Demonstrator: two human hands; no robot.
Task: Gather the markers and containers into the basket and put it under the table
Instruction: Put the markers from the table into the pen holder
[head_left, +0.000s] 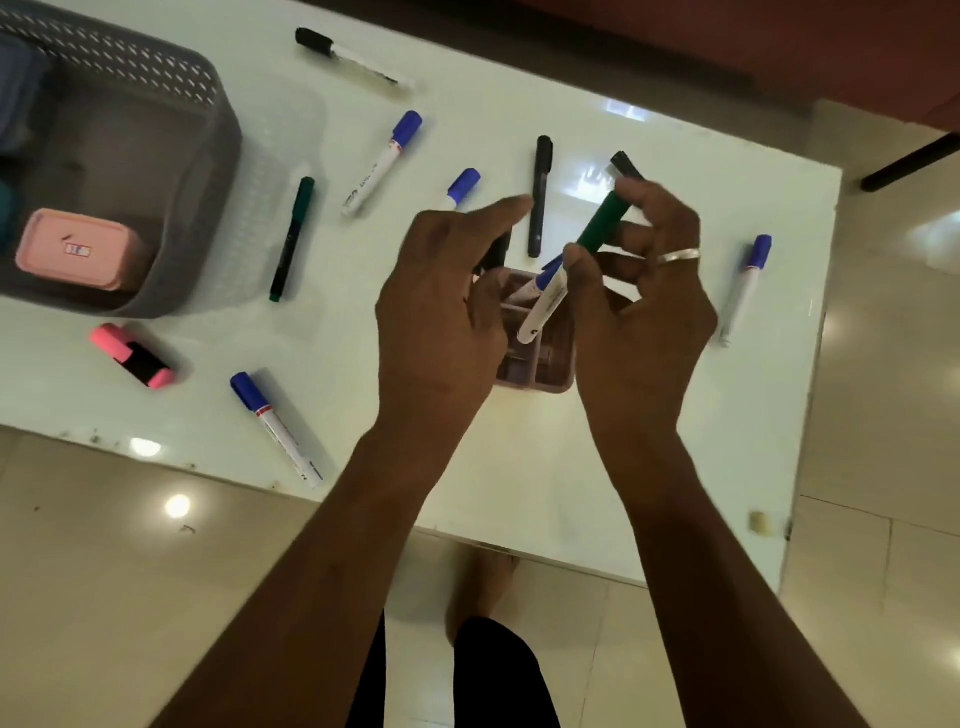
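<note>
**Operator:** What is lying at the left?

**Inspector:** The grey basket (130, 57) is sitting on the left end of the table (675, 441) and is running out of frame at the left edge. A pink box (78, 249) is resting inside it. Blue and teal shapes beside the box are being cut off and are not identifiable. A pink highlighter (132, 356) is lying in front of the basket, a slim green pen (292, 239) just to its right, and a near blue-capped marker (275, 428) by the table's front edge.

**Operator:** And toward the middle?

**Inspector:** A black-capped marker (348, 57) is lying at the far side, with a long blue-capped marker (382, 163) below it. A half-hidden marker (464, 187) is showing only its blue cap, because the left hand (441, 312) is covering the barrel. A black marker (540, 197) is lying between the two hands.

**Operator:** How are the hands standing?

**Inspector:** The left hand is hovering over the divided holder (535, 382), with its index finger extended and the other fingers bending down. A dark shape is showing under them, and whether it is being gripped cannot be told. Both hands are hiding most of the holder, and a white marker (543, 301) is leaning in it. The right hand (644, 312) is pinching a green marker (602, 223) between thumb and fingers, and that marker is blurring.

**Operator:** And at the right?

**Inspector:** An outer blue-capped marker (745, 286) is lying well apart, near the table's right edge.
</note>
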